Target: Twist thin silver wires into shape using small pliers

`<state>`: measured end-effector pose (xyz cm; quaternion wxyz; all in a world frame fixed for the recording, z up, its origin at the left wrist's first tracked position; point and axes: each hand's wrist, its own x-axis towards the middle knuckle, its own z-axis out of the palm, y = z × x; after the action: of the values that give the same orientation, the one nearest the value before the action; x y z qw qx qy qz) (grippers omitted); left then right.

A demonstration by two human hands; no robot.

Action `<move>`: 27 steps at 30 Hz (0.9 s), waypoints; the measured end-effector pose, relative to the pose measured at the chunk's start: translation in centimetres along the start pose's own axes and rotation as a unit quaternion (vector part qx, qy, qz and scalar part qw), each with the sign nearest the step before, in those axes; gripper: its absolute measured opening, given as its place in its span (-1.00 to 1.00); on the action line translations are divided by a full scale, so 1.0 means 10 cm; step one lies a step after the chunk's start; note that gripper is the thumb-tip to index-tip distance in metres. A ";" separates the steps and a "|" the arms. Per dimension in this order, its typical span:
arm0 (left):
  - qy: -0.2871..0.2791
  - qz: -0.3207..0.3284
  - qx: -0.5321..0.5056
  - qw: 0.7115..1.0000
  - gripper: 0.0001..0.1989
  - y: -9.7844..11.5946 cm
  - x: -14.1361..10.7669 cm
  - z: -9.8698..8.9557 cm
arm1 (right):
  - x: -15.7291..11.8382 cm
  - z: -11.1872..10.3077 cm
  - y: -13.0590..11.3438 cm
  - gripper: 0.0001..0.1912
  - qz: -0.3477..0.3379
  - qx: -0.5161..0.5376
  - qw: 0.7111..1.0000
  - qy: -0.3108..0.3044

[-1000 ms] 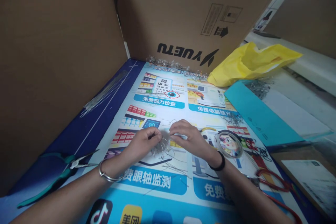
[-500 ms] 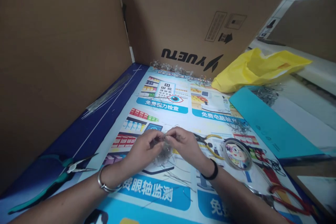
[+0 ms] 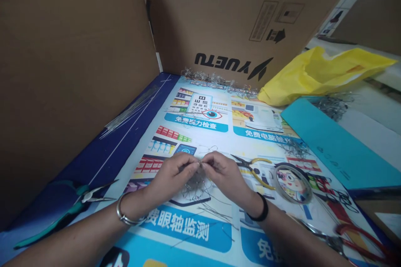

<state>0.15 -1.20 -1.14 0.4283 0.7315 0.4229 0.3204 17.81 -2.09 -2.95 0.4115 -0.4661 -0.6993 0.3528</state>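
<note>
My left hand (image 3: 175, 175) and my right hand (image 3: 226, 175) meet at their fingertips over the printed mat. Both are closed in a pinch on a small piece of thin wire (image 3: 201, 162), mostly hidden by the fingers. Just below them lies a tangle of fine silvery wire (image 3: 194, 188). Several loose, straight wires (image 3: 216, 212) are spread on the mat nearer to me. Beside my right hand rest yellow-handled pliers (image 3: 255, 169) with their jaws apart. Green-handled pliers (image 3: 79, 202), also open, lie left of my left wrist.
Cardboard walls (image 3: 219, 16) stand at the left and back. A bundle of straight wires (image 3: 130, 112) lies at left, and twisted wire pieces (image 3: 213, 79) line the back. On the right are a tape roll (image 3: 308, 194), red-handled scissors (image 3: 360, 238), a blue board (image 3: 332, 146) and a yellow bag (image 3: 322, 75).
The view has shifted slightly, so things on the right appear farther right. Both hands stay together at the fingertips, with the wire tangle now showing more clearly beneath them.
</note>
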 end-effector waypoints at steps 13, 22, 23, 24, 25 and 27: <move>-0.027 -0.047 -0.149 0.987 -0.63 -0.02 0.04 -0.13 | -0.05 0.01 0.04 -0.95 0.056 0.014 0.998 0.005; -0.036 -0.051 -0.139 0.988 -0.64 -0.03 0.05 -0.16 | -0.05 -0.01 0.00 -0.92 0.071 0.003 0.997 0.005; -0.039 -0.053 -0.133 0.989 -0.65 -0.03 0.05 -0.16 | -0.05 -0.01 0.00 -0.92 0.070 -0.003 0.998 0.006; -0.043 -0.054 -0.124 0.990 -0.68 -0.03 0.05 -0.15 | -0.05 -0.01 0.00 -0.91 0.070 -0.006 0.998 0.007; -0.044 -0.056 -0.115 0.991 -0.72 -0.02 0.05 -0.15 | -0.05 -0.01 0.00 -0.91 0.069 -0.007 0.998 0.008; -0.041 -0.059 -0.092 0.993 -0.83 -0.01 0.05 -0.11 | -0.05 -0.01 0.00 -0.90 0.066 -0.005 0.998 0.009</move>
<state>-0.60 -0.30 -0.69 0.5287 0.6756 0.4159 0.3017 17.98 -2.52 -3.03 0.3909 -0.5164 -0.6652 0.3714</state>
